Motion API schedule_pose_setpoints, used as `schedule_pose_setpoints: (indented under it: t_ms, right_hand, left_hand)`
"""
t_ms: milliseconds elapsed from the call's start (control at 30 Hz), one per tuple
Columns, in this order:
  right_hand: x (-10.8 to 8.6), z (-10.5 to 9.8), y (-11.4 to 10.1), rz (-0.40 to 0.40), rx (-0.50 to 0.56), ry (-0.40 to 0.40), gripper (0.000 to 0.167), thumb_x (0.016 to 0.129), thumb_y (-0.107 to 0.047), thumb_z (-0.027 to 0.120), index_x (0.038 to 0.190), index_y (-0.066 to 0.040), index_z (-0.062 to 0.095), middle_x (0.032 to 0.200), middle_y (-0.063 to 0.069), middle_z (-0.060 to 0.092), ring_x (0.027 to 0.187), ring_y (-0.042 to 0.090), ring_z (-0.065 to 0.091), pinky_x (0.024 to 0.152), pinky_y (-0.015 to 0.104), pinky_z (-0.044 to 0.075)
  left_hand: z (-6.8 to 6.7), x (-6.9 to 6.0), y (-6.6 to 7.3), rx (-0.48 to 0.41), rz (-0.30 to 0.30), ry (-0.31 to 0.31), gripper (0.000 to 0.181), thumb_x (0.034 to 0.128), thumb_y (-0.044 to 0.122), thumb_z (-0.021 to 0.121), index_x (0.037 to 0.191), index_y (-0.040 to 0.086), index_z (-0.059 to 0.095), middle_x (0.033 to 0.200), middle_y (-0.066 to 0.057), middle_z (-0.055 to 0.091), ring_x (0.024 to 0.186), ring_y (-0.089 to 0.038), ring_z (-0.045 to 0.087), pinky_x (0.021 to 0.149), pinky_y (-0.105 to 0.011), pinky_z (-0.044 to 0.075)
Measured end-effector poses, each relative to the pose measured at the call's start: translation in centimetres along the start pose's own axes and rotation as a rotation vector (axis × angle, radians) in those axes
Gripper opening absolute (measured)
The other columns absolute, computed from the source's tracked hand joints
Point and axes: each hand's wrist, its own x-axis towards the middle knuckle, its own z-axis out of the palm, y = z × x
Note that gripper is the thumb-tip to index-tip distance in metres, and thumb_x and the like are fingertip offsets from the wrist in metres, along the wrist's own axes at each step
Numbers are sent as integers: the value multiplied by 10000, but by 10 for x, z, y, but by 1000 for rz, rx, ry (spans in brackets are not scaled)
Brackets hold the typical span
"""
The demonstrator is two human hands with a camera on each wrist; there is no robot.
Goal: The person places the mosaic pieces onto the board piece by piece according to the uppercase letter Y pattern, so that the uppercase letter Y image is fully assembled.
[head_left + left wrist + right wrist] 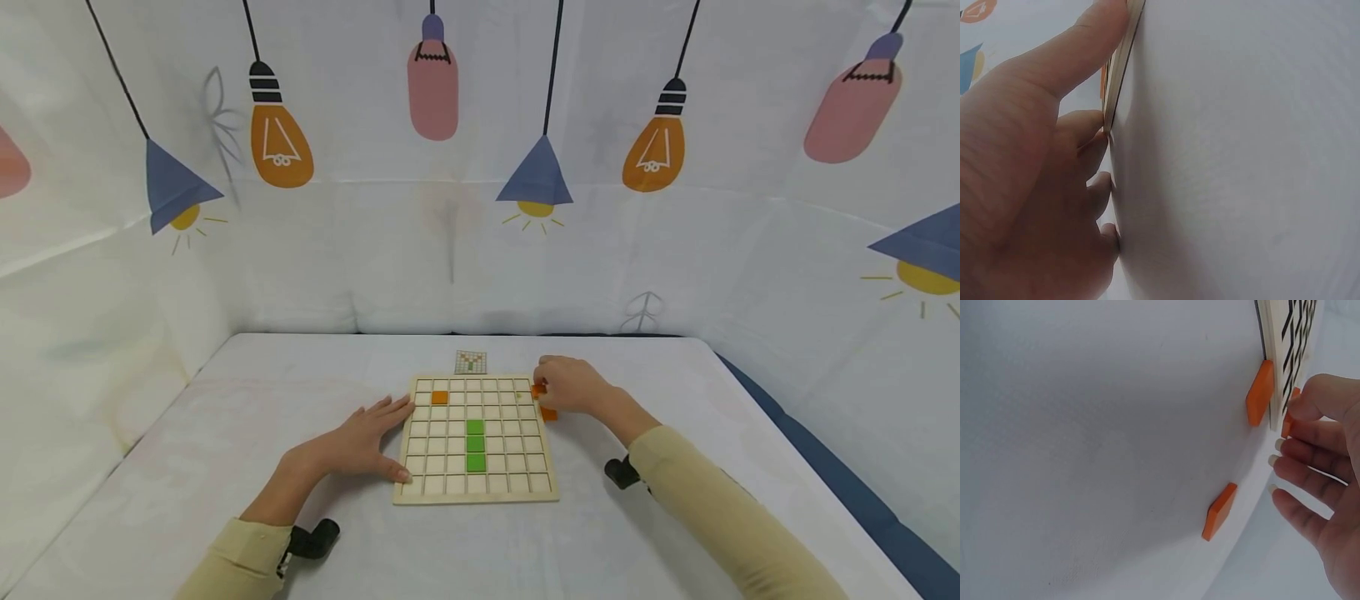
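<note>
The grid board (496, 427) is touched at its left edge by the wide-spread left hand (356, 442); at its right edge, an orange tile (1287, 427) is pinched by the right hand (572, 385).

A white sheet (360, 250) filled the upper half, printed with an orange bulb (281, 150) at upper left and a pink lamp (432, 96) at top centre. A white bench (480, 554) spread below; a dark blue strip (817, 459) showed at lower right.
</note>
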Motion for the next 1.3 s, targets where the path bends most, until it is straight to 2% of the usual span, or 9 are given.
schedule_pose_setpoints:
  t_ms: [367,833,1300]
  right_hand:
    - [4,-1,-18,-13,-2,2,39,808,-179,696,844,-165,689,789,-56,514,688,109,467,577,241,380]
    - [12,2,-39,-38,18,-30,53,778,-151,679,797,-185,644,779,-40,494,669,120,428,575,260,339]
    - [20,5,-55,-117,0,3,58,777,-159,674,757,-199,639,745,-69,467,642,80,391,558,223,323]
  left_hand:
    - [0,-1,1,0,-3,-1,1166,715,597,813,1585,79,235,1666,-115,203,1535,-434,116,1176,-708,101]
    - [1,0,1,8,-2,3,1165,715,609,806,1588,91,233,1668,-104,202,1539,-424,116,1179,-705,101]
    - [1,1,2,14,-22,0,1157,710,594,818,1585,95,248,1668,-97,209,1538,-418,124,1179,-703,110]
